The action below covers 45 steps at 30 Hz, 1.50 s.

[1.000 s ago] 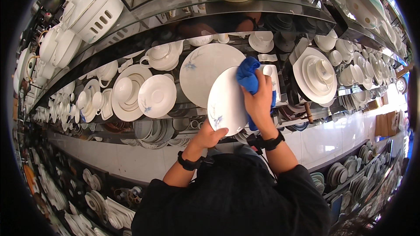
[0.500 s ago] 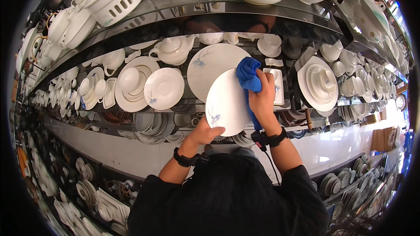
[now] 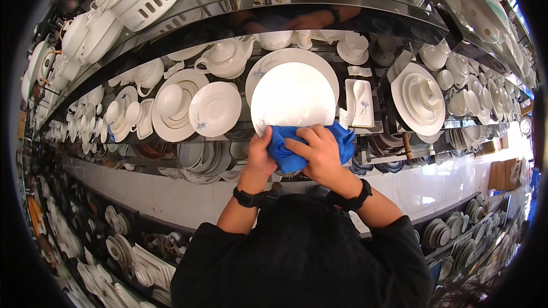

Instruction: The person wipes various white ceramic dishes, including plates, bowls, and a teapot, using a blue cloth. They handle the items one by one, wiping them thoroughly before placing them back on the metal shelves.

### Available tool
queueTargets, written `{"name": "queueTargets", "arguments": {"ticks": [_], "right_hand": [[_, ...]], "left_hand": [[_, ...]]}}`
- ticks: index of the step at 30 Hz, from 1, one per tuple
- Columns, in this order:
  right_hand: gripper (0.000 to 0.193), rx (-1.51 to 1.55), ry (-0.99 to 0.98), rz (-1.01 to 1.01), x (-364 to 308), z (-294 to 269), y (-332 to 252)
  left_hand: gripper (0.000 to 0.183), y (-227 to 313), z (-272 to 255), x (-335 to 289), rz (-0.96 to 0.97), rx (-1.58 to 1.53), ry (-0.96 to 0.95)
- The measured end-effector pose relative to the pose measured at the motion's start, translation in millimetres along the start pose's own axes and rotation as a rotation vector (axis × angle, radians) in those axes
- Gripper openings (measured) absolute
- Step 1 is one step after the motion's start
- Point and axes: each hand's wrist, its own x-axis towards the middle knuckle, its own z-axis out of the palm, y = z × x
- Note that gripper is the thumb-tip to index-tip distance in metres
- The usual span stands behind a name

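Note:
In both hands I have a round white plate (image 3: 294, 94), tilted so its face catches bright light. My left hand (image 3: 261, 157) is closed on its near left edge, with the thumb up beside the rim. A bunched blue cloth (image 3: 278, 147) covers the near edge. My right hand (image 3: 321, 157) is closed on this cloth, fingers bent over it against the plate. Just behind, a larger white plate (image 3: 329, 69) stands on the shelf, mostly hidden by the held one. A smaller saucer-like plate (image 3: 215, 108) with a blue flower lies to the left.
A white teapot (image 3: 225, 58) sits behind on the left. To the right are a small rectangular dish with a spoon (image 3: 361, 102) and a stack of plates with a cup (image 3: 419, 100). A dark upper shelf (image 3: 257, 20) carrying large bowls overhangs the far side. More crockery fills lower shelves.
The held plate has turned and moved up in front of the larger plate. My right hand and the cloth have gone from its upper right edge down to its near edge.

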Motion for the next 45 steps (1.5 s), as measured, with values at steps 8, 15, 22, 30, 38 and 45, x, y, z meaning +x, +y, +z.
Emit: {"name": "queueTargets", "arguments": {"ticks": [8,15,22,30,38,45], "right_hand": [[0.046,0.019,0.456,0.429,-4.8,-6.6,68.2],[0.051,0.067,0.495,0.204,11.9,6.7,13.4],[0.039,0.336,0.527,0.309,-45.1,39.6,61.4],[0.07,1.9,0.433,0.908,-24.1,-44.0,52.8],[0.063,1.784,0.468,1.125,-44.3,-37.6,47.7],[0.06,1.789,0.519,1.106,-41.0,-33.3,39.7]], "left_hand": [[0.063,-15.9,13.6,-16.5,0.086,0.191,-0.09],[0.034,-18.7,14.0,-15.2,0.168,0.466,-0.12],[0.049,8.7,31.2,-23.8,0.254,0.724,-0.218],[0.06,24.1,42.8,-19.7,0.74,1.555,-0.811],[0.055,48.4,30.6,-7.7,0.866,1.657,-0.635],[0.078,15.4,-13.5,-27.8,-0.134,-0.375,-0.426]]}}
